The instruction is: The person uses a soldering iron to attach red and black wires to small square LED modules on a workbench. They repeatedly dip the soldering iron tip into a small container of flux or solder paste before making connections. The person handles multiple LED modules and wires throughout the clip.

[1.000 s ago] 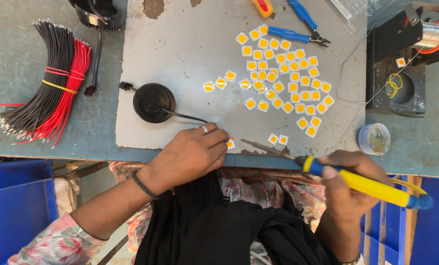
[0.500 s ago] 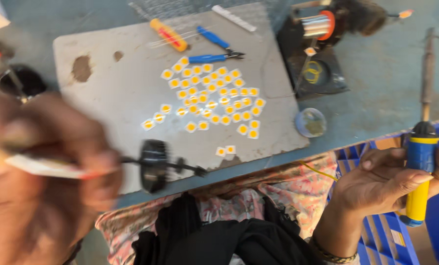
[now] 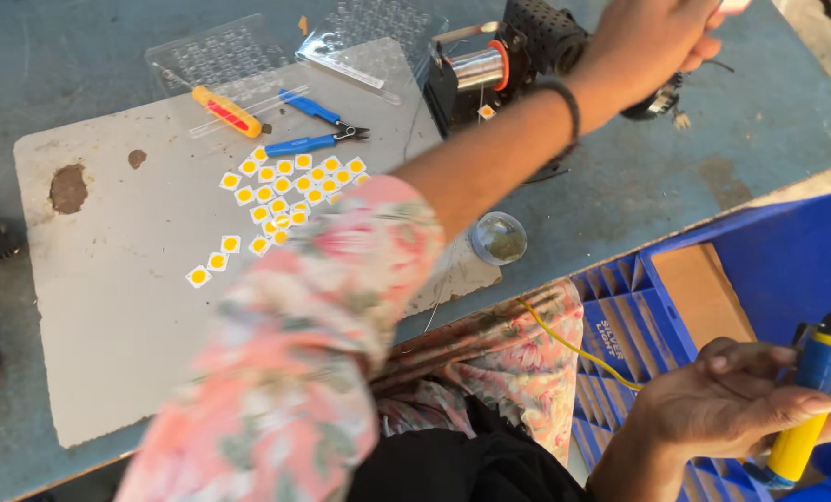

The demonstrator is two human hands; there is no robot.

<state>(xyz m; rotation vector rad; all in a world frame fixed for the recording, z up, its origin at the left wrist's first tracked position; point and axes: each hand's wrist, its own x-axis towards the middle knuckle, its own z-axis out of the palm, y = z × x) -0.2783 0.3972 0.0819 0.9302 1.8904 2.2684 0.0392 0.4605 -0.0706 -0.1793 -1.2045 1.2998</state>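
Left hand [image 3: 652, 37] stretched across the worktop [image 3: 639, 177] past the solder spool [image 3: 479, 67], closed on something small and whitish. Right hand [image 3: 732, 400] off the edge, wrapped around soldering iron [image 3: 811, 400]. Yellow chips [image 3: 285, 191] lying loose on grey mat [image 3: 127, 307], none visibly soldered.
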